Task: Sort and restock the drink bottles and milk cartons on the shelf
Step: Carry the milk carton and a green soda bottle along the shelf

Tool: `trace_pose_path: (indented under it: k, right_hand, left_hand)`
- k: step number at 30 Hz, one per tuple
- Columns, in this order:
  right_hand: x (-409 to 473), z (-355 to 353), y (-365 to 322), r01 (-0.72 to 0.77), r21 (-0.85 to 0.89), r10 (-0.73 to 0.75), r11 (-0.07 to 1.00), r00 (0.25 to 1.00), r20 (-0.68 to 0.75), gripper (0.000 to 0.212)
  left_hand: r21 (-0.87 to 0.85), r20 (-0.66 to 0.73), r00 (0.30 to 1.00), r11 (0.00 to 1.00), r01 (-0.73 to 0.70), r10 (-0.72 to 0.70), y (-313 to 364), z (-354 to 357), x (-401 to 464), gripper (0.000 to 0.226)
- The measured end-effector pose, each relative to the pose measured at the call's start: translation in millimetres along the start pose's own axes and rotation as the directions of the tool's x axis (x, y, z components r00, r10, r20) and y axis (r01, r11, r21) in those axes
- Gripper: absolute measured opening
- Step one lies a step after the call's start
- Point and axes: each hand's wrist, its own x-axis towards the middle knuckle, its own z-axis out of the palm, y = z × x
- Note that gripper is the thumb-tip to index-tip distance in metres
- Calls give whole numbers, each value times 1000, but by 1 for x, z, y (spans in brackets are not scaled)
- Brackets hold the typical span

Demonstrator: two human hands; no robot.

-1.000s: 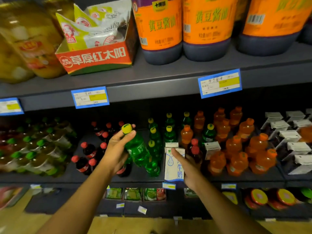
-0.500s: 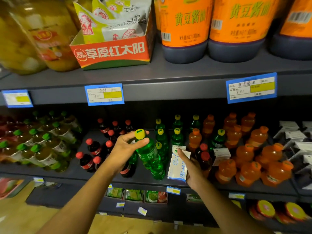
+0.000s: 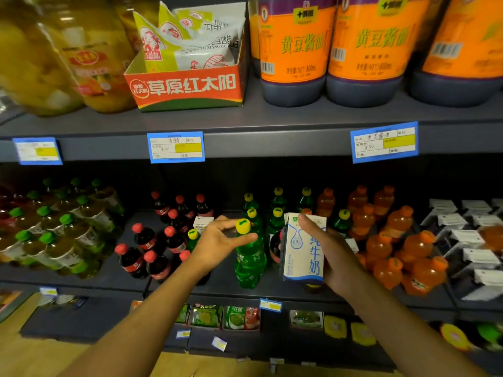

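Observation:
My left hand (image 3: 217, 242) grips the neck of a green soda bottle (image 3: 249, 261) with a yellow cap, standing upright at the front of the dark shelf (image 3: 114, 278). My right hand (image 3: 330, 254) holds a white and blue milk carton (image 3: 303, 247) upright, lifted just right of that bottle. More green bottles (image 3: 277, 213) stand behind. Cola bottles (image 3: 152, 257) with red caps stand to the left, orange bottles (image 3: 397, 251) to the right. Another white carton (image 3: 202, 223) peeks out behind my left hand.
Dark cartons with white tops (image 3: 473, 240) fill the far right of the shelf. Green-capped tea bottles (image 3: 54, 235) crowd the far left. The shelf above carries big soy sauce jugs (image 3: 296, 50), a red snack box (image 3: 187, 85) and fruit jars (image 3: 89, 58). Packets lie on the lower shelf (image 3: 231, 318).
The green bottle went from tilted to upright near the shelf front. My right hand raised the milk carton and wrapped round it. The camera moved closer.

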Motion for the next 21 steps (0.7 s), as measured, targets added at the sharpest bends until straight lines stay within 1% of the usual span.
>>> trace_pose_path:
  k: [2, 4, 7, 9, 12, 14, 17, 21]
  right_hand:
    - [-15, -2, -9, 16, -39, -16, 999, 1000, 1, 68]
    - [-28, -5, -15, 24, -75, -24, 997, 1000, 4, 64]
    - [-45, -14, -21, 30, -101, -31, 994, 999, -9, 51]
    - [-55, -19, -24, 31, -116, -35, 993, 999, -26, 48]
    - [-67, -25, -25, 40, -133, -48, 990, 997, -56, 52]
    - [-73, -30, -24, 38, -133, -47, 990, 996, -72, 57]
    - [-79, -35, -19, 27, -110, -36, 994, 996, -85, 50]
    - [-83, -41, -13, 16, -99, -27, 995, 994, -110, 60]
  left_hand:
    - [125, 47, 999, 992, -25, 19, -5, 18, 2, 24]
    - [212, 86, 996, 976, -47, 29, -11, 36, 4, 20]
    - [282, 96, 995, 959, -39, 13, -21, 61, 7, 24]
    - [315, 99, 995, 949, -8, -25, -29, 75, 9, 27]
    - [385, 112, 988, 921, 57, -108, -39, 93, 11, 22]
    - [452, 103, 987, 890, 66, -125, -46, 104, 13, 20]
    - [511, 90, 984, 855, 88, -154, -54, 113, 14, 22]
    - [566, 112, 978, 820, 84, -178, -63, 118, 14, 26]
